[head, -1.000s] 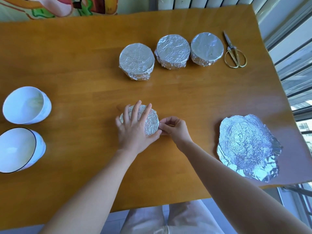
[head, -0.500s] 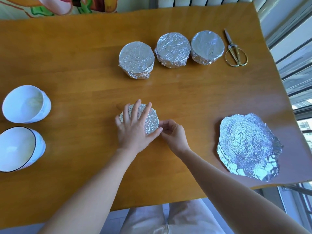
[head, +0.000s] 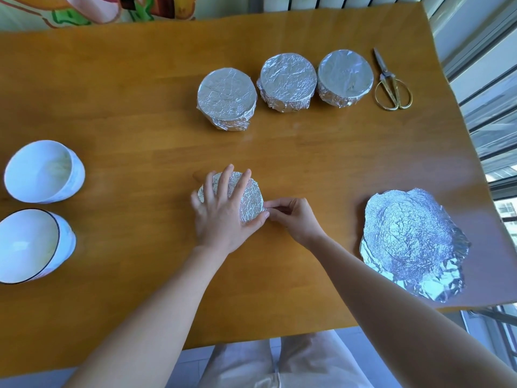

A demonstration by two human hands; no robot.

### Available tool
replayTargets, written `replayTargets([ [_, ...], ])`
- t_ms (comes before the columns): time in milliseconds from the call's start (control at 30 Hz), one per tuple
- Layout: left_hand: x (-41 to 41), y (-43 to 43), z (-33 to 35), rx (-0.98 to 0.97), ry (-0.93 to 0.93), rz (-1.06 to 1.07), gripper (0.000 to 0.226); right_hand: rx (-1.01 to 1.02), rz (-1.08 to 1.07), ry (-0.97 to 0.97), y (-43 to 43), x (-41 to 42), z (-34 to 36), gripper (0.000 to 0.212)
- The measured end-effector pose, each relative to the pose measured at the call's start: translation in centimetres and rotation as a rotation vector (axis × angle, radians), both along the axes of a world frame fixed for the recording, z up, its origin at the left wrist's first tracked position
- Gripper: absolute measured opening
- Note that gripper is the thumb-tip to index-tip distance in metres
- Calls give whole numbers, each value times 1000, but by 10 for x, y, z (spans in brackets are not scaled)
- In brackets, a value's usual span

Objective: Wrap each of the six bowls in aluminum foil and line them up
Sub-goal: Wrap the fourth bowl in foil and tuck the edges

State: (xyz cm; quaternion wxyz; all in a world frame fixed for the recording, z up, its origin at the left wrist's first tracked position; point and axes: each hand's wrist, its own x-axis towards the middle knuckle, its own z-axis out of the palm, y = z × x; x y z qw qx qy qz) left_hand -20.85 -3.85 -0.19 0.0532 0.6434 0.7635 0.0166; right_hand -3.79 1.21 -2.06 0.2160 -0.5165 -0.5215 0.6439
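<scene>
A foil-covered bowl [head: 251, 201] stands at the table's middle. My left hand [head: 223, 214] lies flat on its top with fingers spread. My right hand [head: 293, 217] pinches the foil at the bowl's right edge. Three wrapped bowls form a row at the back: left one [head: 227, 98], middle one [head: 288, 81], right one [head: 345, 77]. Two bare white bowls sit at the left edge, one farther [head: 42, 170] and one nearer [head: 30, 249] with a dark rim. Crumpled loose foil sheets [head: 411, 242] lie at the front right.
Gold-handled scissors [head: 391, 85] lie at the back right beside the row. The wooden table [head: 126, 121] ends close to the foil sheets on the right, with window frames beyond. My legs show under the near edge.
My right hand's fingers have shifted slightly along the bowl's right edge, pinching the foil there. My left hand stays pressed on top.
</scene>
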Motion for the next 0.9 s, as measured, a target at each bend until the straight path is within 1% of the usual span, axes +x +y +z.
replayTargets([
  [100,1,0,0,-9,10,14,87,-57,31,-7,8,-1,4,7],
  [267,1,0,1,-7,11,9,85,-158,133,-18,27,-7,13,11],
  [367,1,0,1,-8,17,22,86,-185,132,-33,32,-9,15,11],
  [500,2,1,2,-10,19,32,85,-165,31,-36,24,-8,14,2],
  [667,3,1,1,-17,4,54,84,-179,-108,71,7,-10,4,12],
  [767,4,2,0,-31,6,59,84,-221,-143,154,-2,-7,0,18],
  [900,6,2,2,-34,-20,92,79,-292,-161,242,-8,-10,-2,20],
])
